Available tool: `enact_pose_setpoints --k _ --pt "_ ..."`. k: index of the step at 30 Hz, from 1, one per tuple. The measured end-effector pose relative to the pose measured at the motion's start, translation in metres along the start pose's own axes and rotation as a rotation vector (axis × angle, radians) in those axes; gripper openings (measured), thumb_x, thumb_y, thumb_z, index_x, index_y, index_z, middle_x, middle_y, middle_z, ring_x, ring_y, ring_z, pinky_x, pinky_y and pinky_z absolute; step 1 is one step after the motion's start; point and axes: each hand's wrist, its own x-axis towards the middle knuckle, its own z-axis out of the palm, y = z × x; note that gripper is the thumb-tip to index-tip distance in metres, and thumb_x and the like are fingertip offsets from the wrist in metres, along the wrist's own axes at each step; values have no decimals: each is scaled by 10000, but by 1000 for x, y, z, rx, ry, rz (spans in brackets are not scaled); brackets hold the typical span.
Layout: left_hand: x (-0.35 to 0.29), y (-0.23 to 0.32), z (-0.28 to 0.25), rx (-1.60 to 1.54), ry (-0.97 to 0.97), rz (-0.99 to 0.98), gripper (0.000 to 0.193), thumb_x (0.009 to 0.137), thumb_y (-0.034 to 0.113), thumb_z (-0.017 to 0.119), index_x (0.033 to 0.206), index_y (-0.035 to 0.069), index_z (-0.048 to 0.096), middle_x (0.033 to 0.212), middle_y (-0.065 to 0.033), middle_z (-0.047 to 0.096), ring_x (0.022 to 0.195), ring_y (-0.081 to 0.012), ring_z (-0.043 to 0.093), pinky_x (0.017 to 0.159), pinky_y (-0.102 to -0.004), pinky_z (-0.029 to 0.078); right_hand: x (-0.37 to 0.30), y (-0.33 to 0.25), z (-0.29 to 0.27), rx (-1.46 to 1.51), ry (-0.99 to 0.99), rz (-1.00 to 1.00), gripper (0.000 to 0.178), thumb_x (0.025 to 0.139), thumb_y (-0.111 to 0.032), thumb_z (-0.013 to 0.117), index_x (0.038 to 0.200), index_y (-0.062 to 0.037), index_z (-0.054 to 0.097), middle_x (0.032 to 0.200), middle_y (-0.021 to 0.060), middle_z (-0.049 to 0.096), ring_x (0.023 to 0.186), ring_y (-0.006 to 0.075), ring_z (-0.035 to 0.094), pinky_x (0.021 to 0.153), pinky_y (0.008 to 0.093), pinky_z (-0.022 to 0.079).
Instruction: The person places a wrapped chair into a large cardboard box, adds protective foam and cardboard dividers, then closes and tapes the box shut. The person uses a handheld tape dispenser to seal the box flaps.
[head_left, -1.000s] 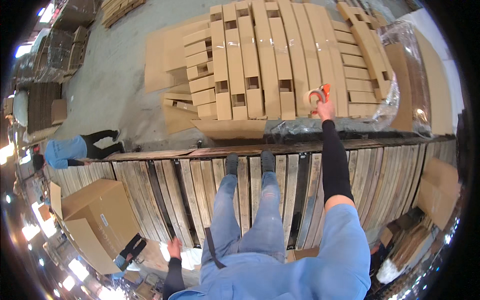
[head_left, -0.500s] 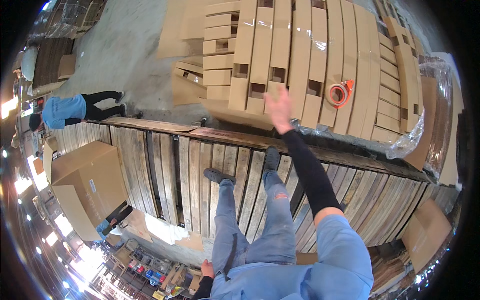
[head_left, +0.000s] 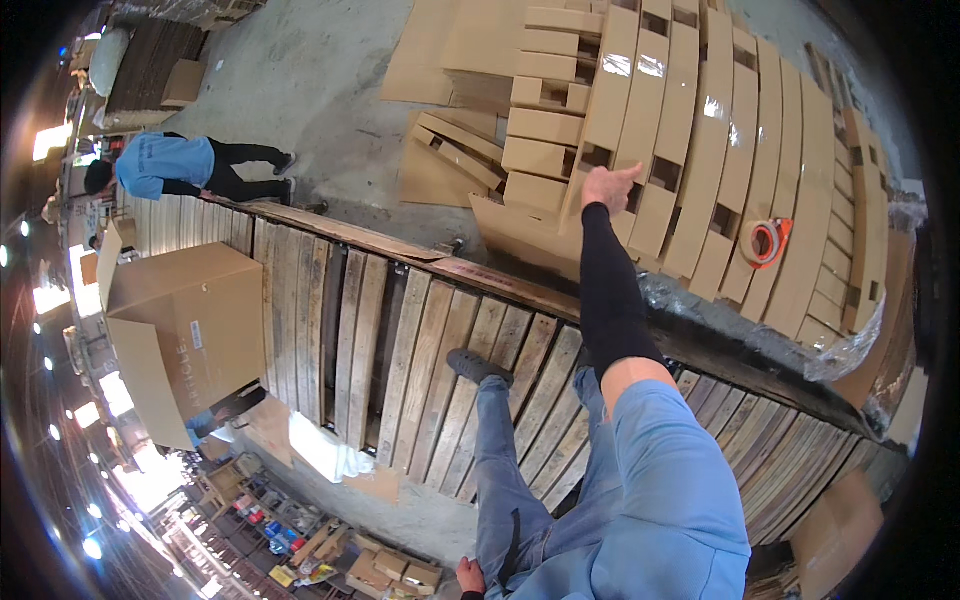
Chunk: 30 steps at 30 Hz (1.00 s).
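Observation:
My right hand (head_left: 610, 188) reaches out over the near left part of a stack of long folded cardboard pieces (head_left: 690, 130) with cut-out slots. One finger stretches to the right and the others are partly curled, with nothing visible in them. Whether it touches the cardboard I cannot tell. Further right on the stack lies a red tape dispenser (head_left: 768, 243) with a roll of tape. My left hand (head_left: 470, 575) hangs low beside my leg at the lower edge, its fingers curled and no object showing in it.
I stand on a slatted wooden platform (head_left: 400, 360) with gaps. A large open cardboard box (head_left: 190, 310) stands on it at the left. A co-worker in blue (head_left: 170, 165) bends at the far left. Flat cardboard sheets (head_left: 440, 60) lie on the floor. Plastic wrap (head_left: 845, 345) hangs at the stack's right corner.
My view has turned, so the stack and dispenser sit further right. My right hand has gone from spread fingers to partly curled ones, with one finger pointing right.

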Motion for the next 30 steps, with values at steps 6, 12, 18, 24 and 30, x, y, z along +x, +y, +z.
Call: enact_pose_setpoints --k 6,12,18,24,30 --pt "29 1 -6 -103 33 98 294 908 196 630 875 -82 540 780 -250 624 745 -315 632 704 -480 473 -26 10 -35 254 38 -121 498 806 -102 625 1297 -50 558 1150 220 702 1103 388 674 968 475 506" --pt "104 212 -57 -925 -357 119 481 1036 253 613 1392 -62 542 1345 -151 657 1181 -226 627 1026 -367 479 -184 63 -151 507 -386 -530 279 799 68 589 1077 48 608 1012 102 658 962 185 624 890 330 506" --pt "157 411 -179 -1567 -848 643 770 1013 628 503 1533 67 425 1546 -154 494 1411 -298 483 1157 -515 381 -369 72 -310 343 -844 -642 337 778 75 589 1112 30 589 989 88 616 937 182 611 878 326 505" --pt "211 372 -294 -2171 -980 750 939 826 712 710 1476 67 499 1432 -126 607 1258 -298 625 1062 -480 523 -469 15 -339 56 -1020 -1113 645 756 23 670 1385 31 528 979 118 625 901 224 631 821 357 528" --pt "247 313 -417 -2243 -1150 1154 843 793 573 809 1413 51 571 1303 -130 690 1164 -288 683 1032 -480 546 -574 -105 -352 -362 -1299 -1442 611 850 -113 801 1391 23 553 643 89 611 580 202 575 612 330 501"
